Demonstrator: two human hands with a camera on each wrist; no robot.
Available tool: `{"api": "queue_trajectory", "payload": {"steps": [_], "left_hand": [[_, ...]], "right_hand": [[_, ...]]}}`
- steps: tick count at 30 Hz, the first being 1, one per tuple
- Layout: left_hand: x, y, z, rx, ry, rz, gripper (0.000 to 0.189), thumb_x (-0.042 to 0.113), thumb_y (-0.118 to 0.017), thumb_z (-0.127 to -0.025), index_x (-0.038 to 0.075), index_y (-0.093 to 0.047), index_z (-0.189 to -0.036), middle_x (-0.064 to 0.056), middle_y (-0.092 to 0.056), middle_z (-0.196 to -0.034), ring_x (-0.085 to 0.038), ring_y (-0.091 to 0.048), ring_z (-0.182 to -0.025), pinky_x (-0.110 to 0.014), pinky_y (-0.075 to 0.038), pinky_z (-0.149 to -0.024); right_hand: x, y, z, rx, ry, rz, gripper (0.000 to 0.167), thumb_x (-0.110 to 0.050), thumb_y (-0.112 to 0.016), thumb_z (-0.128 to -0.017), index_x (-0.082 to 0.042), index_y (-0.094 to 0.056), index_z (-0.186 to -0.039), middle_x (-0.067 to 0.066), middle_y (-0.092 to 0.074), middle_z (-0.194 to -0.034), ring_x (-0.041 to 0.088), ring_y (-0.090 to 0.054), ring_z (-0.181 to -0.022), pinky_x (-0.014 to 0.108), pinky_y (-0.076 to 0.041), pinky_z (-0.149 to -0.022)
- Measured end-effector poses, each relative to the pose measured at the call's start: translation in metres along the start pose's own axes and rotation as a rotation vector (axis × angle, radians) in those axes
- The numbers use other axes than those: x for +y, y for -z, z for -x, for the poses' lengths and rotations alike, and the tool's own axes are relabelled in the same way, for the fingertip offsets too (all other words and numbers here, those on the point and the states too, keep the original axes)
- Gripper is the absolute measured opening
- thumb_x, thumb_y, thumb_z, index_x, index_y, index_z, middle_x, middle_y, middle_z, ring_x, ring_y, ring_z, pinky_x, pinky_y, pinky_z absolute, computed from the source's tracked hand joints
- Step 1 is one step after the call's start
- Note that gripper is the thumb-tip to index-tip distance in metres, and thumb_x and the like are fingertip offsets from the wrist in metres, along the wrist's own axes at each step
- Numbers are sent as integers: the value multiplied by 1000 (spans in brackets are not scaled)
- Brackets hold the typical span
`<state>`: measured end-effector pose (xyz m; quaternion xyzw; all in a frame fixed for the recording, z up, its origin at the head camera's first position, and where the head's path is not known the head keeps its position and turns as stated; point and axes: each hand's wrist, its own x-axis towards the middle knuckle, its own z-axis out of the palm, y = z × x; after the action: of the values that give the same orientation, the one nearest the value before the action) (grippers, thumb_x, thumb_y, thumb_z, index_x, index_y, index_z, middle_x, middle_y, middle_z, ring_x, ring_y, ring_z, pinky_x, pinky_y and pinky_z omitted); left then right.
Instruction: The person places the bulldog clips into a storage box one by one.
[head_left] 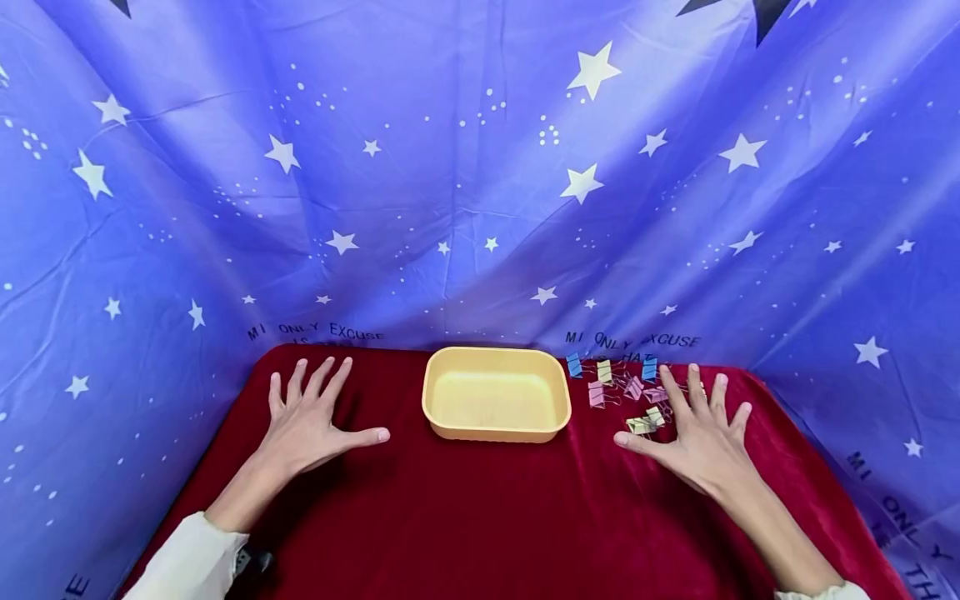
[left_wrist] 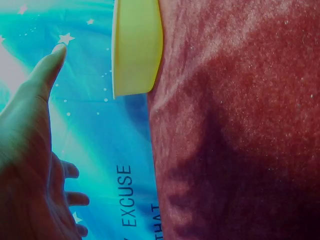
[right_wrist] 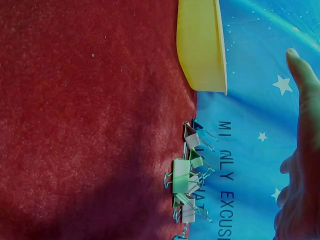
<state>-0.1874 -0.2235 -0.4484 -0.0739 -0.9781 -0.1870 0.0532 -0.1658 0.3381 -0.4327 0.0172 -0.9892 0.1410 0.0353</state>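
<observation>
A yellow rectangular bin (head_left: 497, 435) stands at the far middle of the table, its inside bare. Several binder clips (head_left: 596, 394) in blue, yellow and pink lie loosely to the right of it. My left hand (head_left: 303, 429) is held over the table left of the bin, fingers spread and holding nothing. On the other side, my right hand (head_left: 701, 437) hovers with spread fingers just beside the clips and partly hides some of them. In the right wrist view the clips (right_wrist: 181, 176) sit in a loose cluster, apart from the hand.
A dark red cloth (head_left: 480, 517) covers the table. Blue curtains (head_left: 450, 167) with white stars hang close behind it and along both sides. A small black object (head_left: 255, 562) shows by the left sleeve.
</observation>
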Motion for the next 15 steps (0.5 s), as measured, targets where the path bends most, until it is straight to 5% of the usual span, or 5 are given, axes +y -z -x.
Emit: {"api": "queue_trajectory", "payload": {"steps": [15], "left_hand": [[3, -2, -3, 54, -99, -2, 130, 85, -80, -79, 14, -35, -178, -26, -39, -179, -53, -22, -170, -78, -11, -135]], "right_hand": [[0, 6, -4, -15, -8, 3, 134, -87, -69, -90, -19, 0, -183, 37, 11, -183, 70, 21, -162, 96, 11, -121]]}}
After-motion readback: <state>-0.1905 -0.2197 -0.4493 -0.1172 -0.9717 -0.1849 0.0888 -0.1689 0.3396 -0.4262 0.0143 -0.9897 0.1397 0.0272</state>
